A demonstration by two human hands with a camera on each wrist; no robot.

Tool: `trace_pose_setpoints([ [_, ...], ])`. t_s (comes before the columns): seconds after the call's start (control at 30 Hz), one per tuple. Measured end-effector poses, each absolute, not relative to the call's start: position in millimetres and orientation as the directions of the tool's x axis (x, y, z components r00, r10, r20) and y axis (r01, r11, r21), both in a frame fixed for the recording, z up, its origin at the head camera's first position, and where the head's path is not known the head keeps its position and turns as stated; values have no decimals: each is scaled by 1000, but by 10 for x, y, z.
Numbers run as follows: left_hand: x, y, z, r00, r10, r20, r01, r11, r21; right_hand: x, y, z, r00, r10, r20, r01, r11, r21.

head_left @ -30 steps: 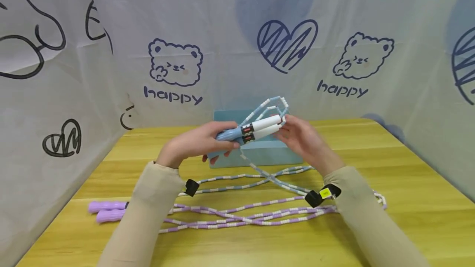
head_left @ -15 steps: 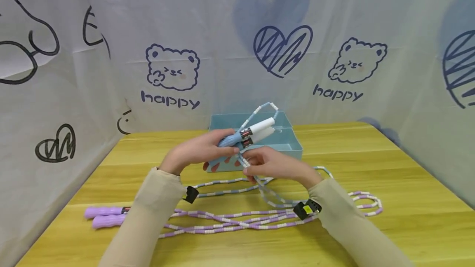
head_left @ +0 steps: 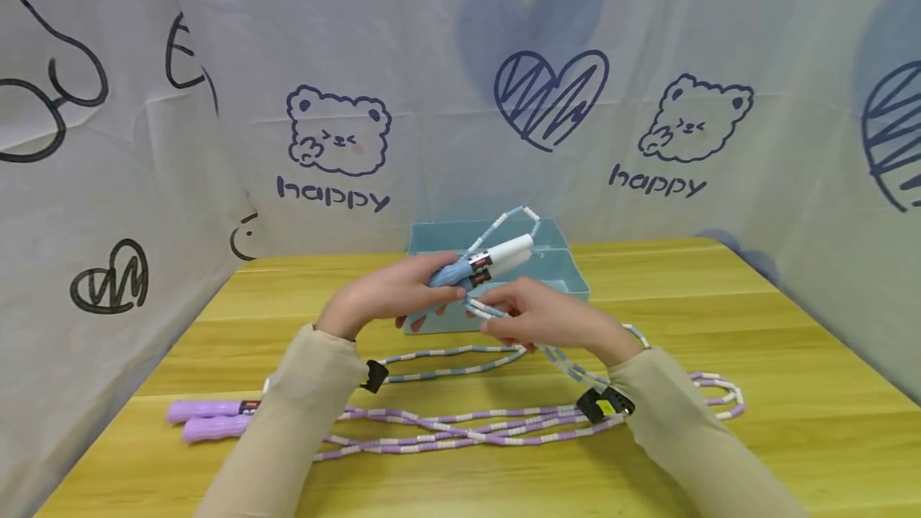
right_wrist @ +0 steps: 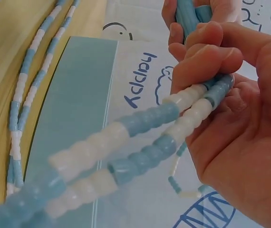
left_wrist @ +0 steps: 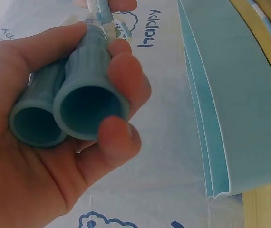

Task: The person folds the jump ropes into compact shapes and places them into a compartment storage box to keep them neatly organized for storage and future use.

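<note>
Bench work, bare-handed, on a yellow wood-grain bench point(head_left: 777, 390). Left hand point(head_left: 392, 290) grips a pair of light-blue ribbed plastic handles point(head_left: 480, 263) with white ends. They lie side by side in the grasp, raised off the bench, white ends tilted up and rightward; the left wrist view shows their hollow butts. Right hand point(head_left: 550, 314), just beside it, pinches two strands of blue-and-white beaded cord point(right_wrist: 152, 118) under curled fingers, a little below the handles. One loop of that cord stands up behind the white ends; more trails on the bench beneath the hands.

Light-blue open-topped box point(left_wrist: 240, 99) sits beyond the hands. Purple jump rope with purple-and-white beads point(head_left: 475, 436) lies on the near side, strands crossing, neither hand on it; its purple handles point(head_left: 216, 428) are off to the left.

Step in hand, as I judge it: gathering slack cord up to the handles, only partly done given the loose length. Next move seems to call for a firm left grip on both handles while the right folds its strands against them, without losing the upper loop.
</note>
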State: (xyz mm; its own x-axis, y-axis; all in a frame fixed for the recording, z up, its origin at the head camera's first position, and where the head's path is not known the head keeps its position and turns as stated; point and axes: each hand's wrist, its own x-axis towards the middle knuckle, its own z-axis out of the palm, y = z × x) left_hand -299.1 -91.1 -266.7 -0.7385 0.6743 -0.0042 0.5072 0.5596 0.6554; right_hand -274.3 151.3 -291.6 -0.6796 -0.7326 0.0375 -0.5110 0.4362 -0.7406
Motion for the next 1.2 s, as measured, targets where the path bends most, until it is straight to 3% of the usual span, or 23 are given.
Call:
trace_pose_setpoints([
  [0.23,-2988,-926,-2663,-743,669,-20,503,578,643,-2760,1490,-2899,-679,-731,63,-533,433,-727],
  [0.37,-2973,-910,-2671,-757,649,-72,478,626,617,-2741,1504,-2841,-713,-691,118,-516,403,-756],
  [0.53,-2945,-822,-2702,-785,603,-141,457,718,524,-2712,1541,-2771,-738,-649,186,-469,295,-832],
  [0.67,-2923,-738,-2750,-806,570,-160,459,773,439,-2704,1571,-2744,-719,-668,192,-454,243,-857],
  [0.77,-2916,-692,-2773,-798,586,-142,493,769,406,-2711,1611,-2731,-726,-653,214,-481,261,-837],
  [1.03,-2907,-668,-2761,-786,598,-157,507,768,391,-2722,1841,-2595,-819,-497,287,-505,385,-773],
  [1.2,-2882,-660,-2711,-771,609,-186,503,761,410,-2748,1935,-2539,-814,-445,374,-551,385,-741],
])
